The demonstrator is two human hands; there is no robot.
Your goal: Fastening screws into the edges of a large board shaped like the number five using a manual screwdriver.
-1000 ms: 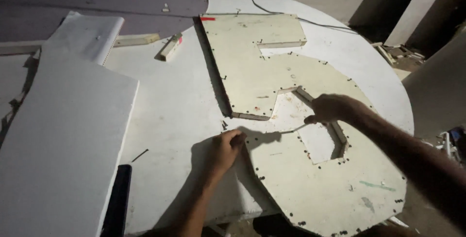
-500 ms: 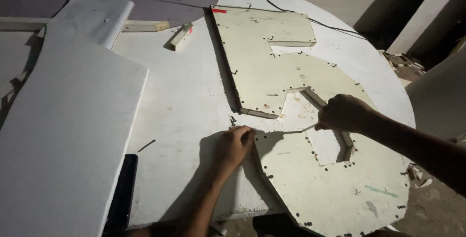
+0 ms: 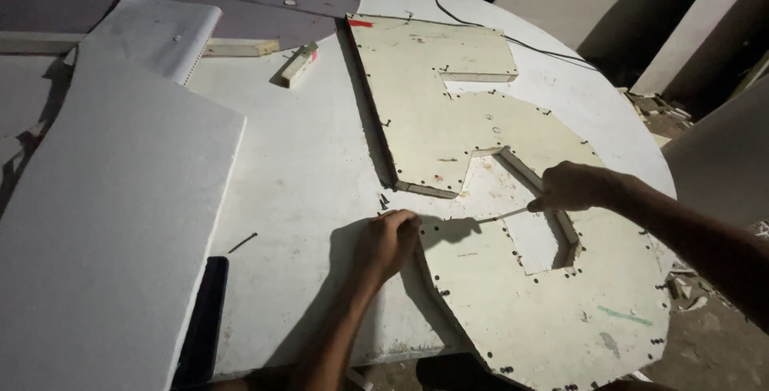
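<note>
The left hand [image 3: 388, 240] lies on the counter [image 3: 304, 183] with the fingers curled, and its fingertips press on the edge of the cream template board [image 3: 513, 303], just where the board's curved rim begins. It holds nothing; it only keeps the board steady. The right hand [image 3: 570, 186] is closed around a thin pencil-like tool [image 3: 501, 216], and the tip of this tool points toward the left hand and touches the white surface inside the angular cut-out of the board.

The template board lies flat on the round white counter, at its right half, and it carries many small dark nails or screws along its edges. A second cream piece [image 3: 436, 110] lies just behind it, and the two seem to touch along a step-shaped line. As far as I can judge, the board is already set in its place and the marking along the inner edge of the cut-out is now in hand; I cannot see any finished line, so how much remains is not clear.

A large white sheet [image 3: 104, 223] rests at the left, and a small wooden block [image 3: 298, 64] and a black cable [image 3: 481, 26] are farther away.
</note>
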